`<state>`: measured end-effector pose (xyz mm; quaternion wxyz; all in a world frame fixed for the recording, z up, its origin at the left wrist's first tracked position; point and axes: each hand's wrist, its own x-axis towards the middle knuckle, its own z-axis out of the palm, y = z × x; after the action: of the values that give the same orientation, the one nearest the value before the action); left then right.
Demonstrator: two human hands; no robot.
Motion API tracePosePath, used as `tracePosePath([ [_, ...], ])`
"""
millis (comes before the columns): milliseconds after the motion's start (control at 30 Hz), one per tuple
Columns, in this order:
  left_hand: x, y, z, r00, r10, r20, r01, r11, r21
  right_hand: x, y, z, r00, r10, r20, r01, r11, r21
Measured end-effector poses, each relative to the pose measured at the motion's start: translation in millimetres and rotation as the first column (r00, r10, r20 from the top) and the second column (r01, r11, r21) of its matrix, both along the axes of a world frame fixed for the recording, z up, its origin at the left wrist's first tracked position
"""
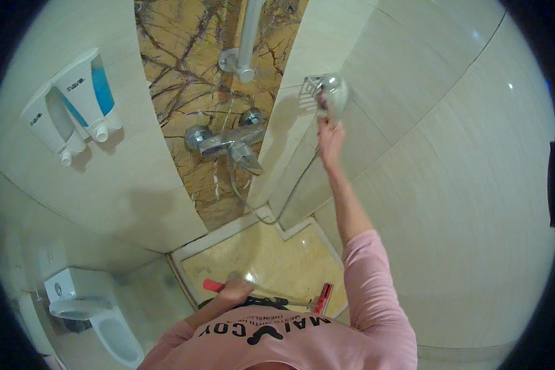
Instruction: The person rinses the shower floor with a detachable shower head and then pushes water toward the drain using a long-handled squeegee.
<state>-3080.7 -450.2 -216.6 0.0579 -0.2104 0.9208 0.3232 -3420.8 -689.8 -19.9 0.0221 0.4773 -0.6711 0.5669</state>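
Observation:
My right hand (pixel 330 138) is stretched out ahead, gripping a chrome hand shower (pixel 336 90) whose head is blurred. From it a metal hose (pixel 300 178) loops down and back up to a chrome mixer tap (pixel 229 141) on the marbled wall strip. Close to my body, my left hand (pixel 237 290) is closed around the handle of a long tool. The red end of the handle (pixel 212 285) sticks out to the left, and a red and black scraper-like head (pixel 323 298) lies at its right end. My shirt hides part of this tool.
Just beyond the hand shower, a metal wire shelf (pixel 309 92) sits in the wall corner. Two soap dispensers (pixel 85 92) hang on the left wall. A metal rail (pixel 249 41) stands above the tap. A white toilet (pixel 81 293) is at lower left. A raised kerb (pixel 222 235) edges the yellowish shower floor (pixel 263 249).

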Motion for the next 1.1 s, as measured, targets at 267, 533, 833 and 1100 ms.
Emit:
tracePosePath([
  [267, 10.7, 0.8, -17.3, 0.996, 0.082, -0.048, -0.073, 0.985, 0.155, -93.0, -50.4, 11.2, 0.966, -0.176, -0.190, 0.204, 0.969, 0.138],
  [533, 15.0, 20.7, 29.3, 0.983, 0.171, -0.063, -0.176, 0.982, -0.073, -108.1, -69.3, 9.6, 0.976, -0.095, -0.196, 0.159, 0.924, 0.348],
  [833, 11.0, 55.3, -40.3, 0.970, 0.212, 0.119, -0.157, 0.920, -0.358, -105.6, 30.5, -39.6, 0.928, 0.028, -0.371, 0.085, 0.955, 0.283],
  [1100, -32.8, 67.5, 16.0, 0.919, 0.059, 0.390, 0.045, 0.966, -0.253, -199.8, 324.8, -237.6, 0.978, -0.166, 0.127, 0.031, 0.716, 0.697],
])
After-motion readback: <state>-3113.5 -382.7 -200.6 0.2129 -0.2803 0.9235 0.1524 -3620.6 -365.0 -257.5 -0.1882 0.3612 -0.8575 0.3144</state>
